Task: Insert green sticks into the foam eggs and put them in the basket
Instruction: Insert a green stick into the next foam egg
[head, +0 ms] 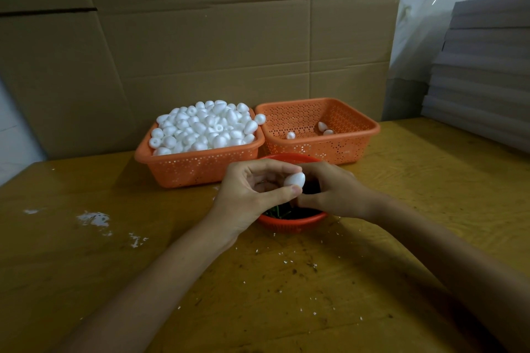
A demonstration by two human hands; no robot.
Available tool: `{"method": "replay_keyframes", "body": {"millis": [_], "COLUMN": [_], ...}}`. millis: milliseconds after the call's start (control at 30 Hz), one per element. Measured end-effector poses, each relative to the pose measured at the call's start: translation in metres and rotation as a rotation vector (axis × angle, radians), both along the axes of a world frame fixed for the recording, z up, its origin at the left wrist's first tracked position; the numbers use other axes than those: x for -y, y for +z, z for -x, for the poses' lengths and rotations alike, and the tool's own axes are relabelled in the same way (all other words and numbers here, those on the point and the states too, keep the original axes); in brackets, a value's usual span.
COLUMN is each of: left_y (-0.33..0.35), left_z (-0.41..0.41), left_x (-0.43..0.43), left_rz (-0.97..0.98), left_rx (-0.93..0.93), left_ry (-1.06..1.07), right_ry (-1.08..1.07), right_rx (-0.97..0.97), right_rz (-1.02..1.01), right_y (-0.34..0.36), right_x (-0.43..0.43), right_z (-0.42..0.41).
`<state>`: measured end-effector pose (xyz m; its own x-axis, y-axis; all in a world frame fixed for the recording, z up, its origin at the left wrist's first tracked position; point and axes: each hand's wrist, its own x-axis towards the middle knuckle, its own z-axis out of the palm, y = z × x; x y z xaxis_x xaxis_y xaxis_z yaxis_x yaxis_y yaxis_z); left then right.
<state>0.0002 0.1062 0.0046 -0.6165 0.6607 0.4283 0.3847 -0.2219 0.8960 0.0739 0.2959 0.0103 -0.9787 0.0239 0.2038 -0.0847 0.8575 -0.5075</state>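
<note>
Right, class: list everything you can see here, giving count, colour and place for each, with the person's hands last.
held foam egg: one, white, above the round basket
left basket: one, orange, back of table
heaped foam eggs: many, white, filling left basket
right basket: one, orange, beside left basket
loose foam eggs: three, white, in right basket
round basket: one, red, under the hands
green sticks: several, green, in round basket
foam crumbs: many, white, scattered on table
table: one, yellow-brown
cardboard: brown, behind baskets
left hand: pinches held foam egg
right hand: fingers curled beside egg, grip hidden
</note>
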Motion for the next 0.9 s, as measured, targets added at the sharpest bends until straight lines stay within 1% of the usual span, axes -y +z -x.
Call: {"method": "replay_keyframes", "body": {"millis": [533, 900], "left_y": [0.0011, -0.0002], "left_z": [0.0005, 0.0063], "left_x": [0.0009, 0.0037], "left_rz": [-0.045, -0.072], "left_rx": [0.049, 0.108], "left_ry": [-0.011, -0.071], "right_ry": [0.012, 0.036], "right_rx": [0.01, 0.001], "right_rz": [0.009, 0.036], "right_y": [-0.0004, -0.0019], "right_x": [-0.0019, -0.0038], "right_z": [0.0007, 0.0015]}}
